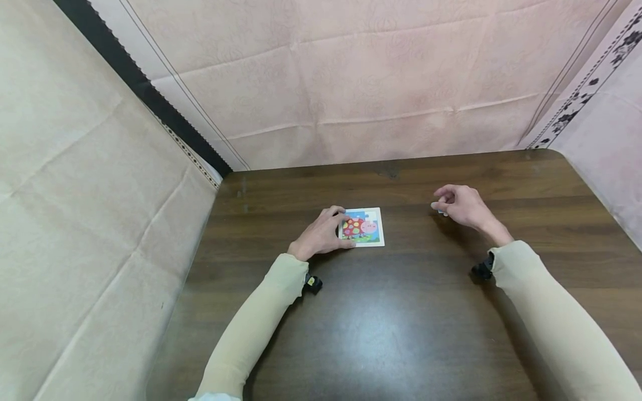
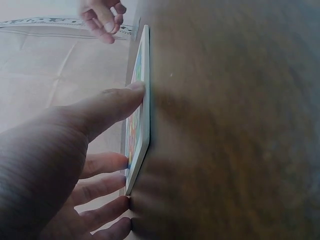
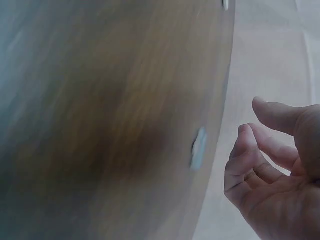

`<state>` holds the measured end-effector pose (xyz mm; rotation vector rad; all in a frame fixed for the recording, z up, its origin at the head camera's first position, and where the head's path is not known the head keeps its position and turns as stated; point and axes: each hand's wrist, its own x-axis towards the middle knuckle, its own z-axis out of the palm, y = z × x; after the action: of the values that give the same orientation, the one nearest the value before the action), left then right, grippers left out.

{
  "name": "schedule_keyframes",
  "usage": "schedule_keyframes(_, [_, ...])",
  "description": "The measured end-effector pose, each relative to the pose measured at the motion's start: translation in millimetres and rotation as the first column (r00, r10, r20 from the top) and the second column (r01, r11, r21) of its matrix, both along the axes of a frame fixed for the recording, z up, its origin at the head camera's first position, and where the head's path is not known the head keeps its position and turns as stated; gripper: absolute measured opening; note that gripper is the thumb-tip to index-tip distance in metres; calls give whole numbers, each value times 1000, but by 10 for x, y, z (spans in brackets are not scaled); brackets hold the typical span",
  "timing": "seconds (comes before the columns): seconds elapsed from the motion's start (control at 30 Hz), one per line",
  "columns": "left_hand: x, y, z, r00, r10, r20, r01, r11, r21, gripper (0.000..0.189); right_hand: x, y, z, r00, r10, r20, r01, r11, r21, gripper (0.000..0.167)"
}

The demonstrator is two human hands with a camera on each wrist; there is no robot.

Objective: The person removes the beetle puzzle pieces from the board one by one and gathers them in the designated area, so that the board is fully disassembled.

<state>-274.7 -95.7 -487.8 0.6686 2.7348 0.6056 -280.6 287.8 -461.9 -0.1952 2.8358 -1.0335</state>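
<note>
A small square jigsaw puzzle (image 1: 372, 227) in a white frame lies on the table, showing a pink cartoon pig and a red shape with yellow dots. My left hand (image 1: 321, 233) holds it by its left side, thumb at the near edge and fingertips toward the far corner. In the left wrist view, that thumb presses on the frame's edge (image 2: 146, 105). Off to the right, my right hand (image 1: 463, 207) hovers above a small pale-blue puzzle piece (image 3: 198, 149) on the table. Its thumb and fingers are bent and apart from the piece, with nothing between them.
The dark wooden table (image 1: 371, 312) ends at a back edge, where a pale cloth (image 1: 376, 83) hangs. More cloth hangs along the left (image 1: 100, 223) and right sides. A black wrist camera (image 1: 313, 284) sits under the left sleeve, another (image 1: 482, 269) under the right.
</note>
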Motion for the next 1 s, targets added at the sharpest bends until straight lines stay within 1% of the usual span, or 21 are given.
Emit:
schedule_keyframes(0.17, [0,-5,1,1000,-23,8,23,1000,-7,75,-1,-253,54,999,50,3,-50,999,5,39])
schedule_keyframes(0.4, [6,-17,9,998,-61,15,61,998,-27,67,21,-664,-12,992,127,14,-127,991,26,33])
schedule_keyframes(0.53, [5,-18,12,998,-60,20,61,997,-38,66,38,-855,-53,984,175,18,-175,984,34,33])
schedule_keyframes(0.63, [2,-19,8,998,-54,22,55,998,-40,65,45,-970,-66,981,194,27,-194,981,24,32])
schedule_keyframes(0.87, [2,-10,17,998,-49,31,51,998,-38,65,36,-1164,-93,972,235,29,-236,971,30,25])
schedule_keyframes(1.0, [-2,-4,26,998,-53,39,55,998,-37,65,18,-1249,-103,964,263,28,-264,964,38,26])
